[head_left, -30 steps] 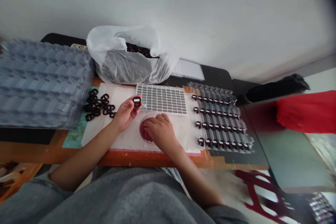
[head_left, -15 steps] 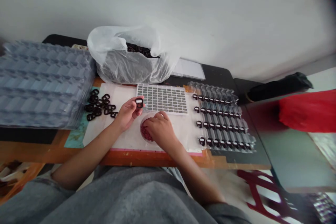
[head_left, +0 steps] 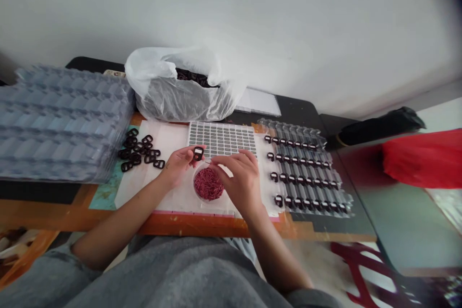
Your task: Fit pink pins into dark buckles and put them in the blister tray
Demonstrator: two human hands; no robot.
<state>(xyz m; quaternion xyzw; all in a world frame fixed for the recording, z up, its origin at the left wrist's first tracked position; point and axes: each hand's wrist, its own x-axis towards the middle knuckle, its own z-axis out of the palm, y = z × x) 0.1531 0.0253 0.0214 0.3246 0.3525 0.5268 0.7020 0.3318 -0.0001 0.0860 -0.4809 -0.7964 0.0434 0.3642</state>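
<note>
My left hand [head_left: 177, 166] is closed on a small black plastic buckle-like part [head_left: 198, 153] with a white label on its face. Just right of it, my right hand [head_left: 241, 177] pinches a thin, small piece [head_left: 208, 162], its tip close to the black part; whether they touch I cannot tell. Below both hands stands a round clear tub [head_left: 208, 200] full of short dark-red pieces [head_left: 207, 184]. A white sheet with rows of grey stickers [head_left: 224, 135] lies behind the hands. Several loose black parts [head_left: 136, 148] are piled to the left.
Stacked clear plastic trays [head_left: 65, 130] stand at the left. Behind is a white plastic bag [head_left: 180, 101] with black parts inside. At the right, a ridged clear tray [head_left: 306, 192] holds rows of labelled black parts. A red cloth-like item [head_left: 426, 159] lies farther right.
My right hand has come up out of the tub and moved right, now with a thin piece in its pinch. My left hand has shifted slightly right and down with the black part.
</note>
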